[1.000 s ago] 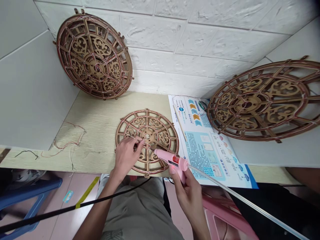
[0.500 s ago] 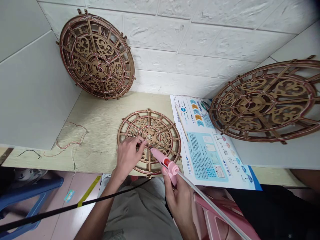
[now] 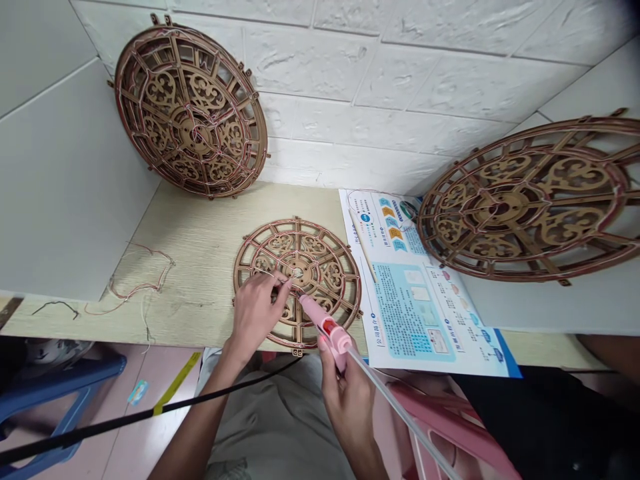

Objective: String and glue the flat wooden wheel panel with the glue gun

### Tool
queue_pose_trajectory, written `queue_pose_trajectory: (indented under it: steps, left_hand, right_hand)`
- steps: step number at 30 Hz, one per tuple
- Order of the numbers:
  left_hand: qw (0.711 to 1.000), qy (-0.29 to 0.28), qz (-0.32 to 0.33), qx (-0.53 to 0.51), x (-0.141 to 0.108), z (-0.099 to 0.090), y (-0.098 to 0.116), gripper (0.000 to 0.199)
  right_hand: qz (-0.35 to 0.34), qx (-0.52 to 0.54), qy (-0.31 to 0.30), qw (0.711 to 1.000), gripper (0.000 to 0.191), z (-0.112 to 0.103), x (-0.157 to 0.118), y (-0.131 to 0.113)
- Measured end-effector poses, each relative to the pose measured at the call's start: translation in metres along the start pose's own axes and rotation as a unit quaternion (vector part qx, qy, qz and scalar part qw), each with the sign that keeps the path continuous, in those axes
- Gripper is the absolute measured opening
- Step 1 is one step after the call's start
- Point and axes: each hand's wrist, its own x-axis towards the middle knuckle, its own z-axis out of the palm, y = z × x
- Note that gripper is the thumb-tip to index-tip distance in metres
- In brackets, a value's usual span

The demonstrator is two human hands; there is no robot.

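Right now, the left hand [image 3: 255, 313] has its grip closed in a tight pinch on a thin wire [image 3: 270, 273] at the hub of a small laser-cut wooden wheel [image 3: 320, 267], which lies flat on the desk [image 3: 200, 227]. The right hand [image 3: 347, 400] has its grip wrapped around a pink hot-glue gun [image 3: 325, 327], with the nozzle tilted down toward the hub, just beside the pinching fingers. A long clear glue stick [image 3: 400, 413] runs from the back of the gun, away from the desk.

Just right of the wheel lies a printed leaflet [image 3: 415, 313]. Beyond the wheel, a larger wooden wheel [image 3: 191, 110] leans against a white brick-textured wall [image 3: 360, 73] at upper left, and another [image 3: 523, 200] stands at the right. Left of the wheel, loose copper-coloured wire [image 3: 140, 280] lies in loops.

Careful work here would seem to call for holding the wire steady against the hub, keeping the fingertips back from the hot nozzle, and using only a small bead so that no strings cross the fretwork.
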Motion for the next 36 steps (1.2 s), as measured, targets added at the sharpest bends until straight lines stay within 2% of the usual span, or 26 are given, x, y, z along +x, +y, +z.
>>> queue_pose_trajectory:
  steps: [11,18,23,26,29,32,36]
  left_hand:
    - [1.0,-0.003,0.005,0.001,0.001,-0.001,0.001,0.021]
    - [1.0,0.0,0.002,-0.005,0.0,0.0,0.0,0.021]
    - [1.0,0.003,0.003,0.003,0.0,0.001,-0.001,0.022]
    - [1.0,0.003,0.006,0.006,0.0,0.001,-0.001,0.021]
    - [1.0,0.006,0.008,0.005,0.0,-0.001,-0.001,0.019]
    - [1.0,-0.005,0.005,-0.001,0.001,-0.003,-0.001,0.019]
    - [1.0,-0.019,-0.009,0.006,0.003,-0.005,-0.001,0.021]
  right_hand:
    - [-0.007,0.012,-0.003,1.0,0.032,-0.002,0.003,-0.004]
    - [-0.03,-0.007,0.006,1.0,0.025,-0.005,0.004,-0.004]
    - [-0.047,-0.017,-0.005,0.999,0.026,-0.012,0.011,-0.009]
    - [-0.033,-0.013,-0.026,0.999,0.026,-0.021,0.009,-0.009]
    - [0.029,0.014,-0.049,0.998,0.029,-0.034,-0.002,-0.003]
    - [0.146,0.068,-0.065,0.985,0.047,-0.049,-0.021,0.003]
    - [0.296,0.221,-0.068,0.927,0.064,-0.064,-0.04,-0.003]
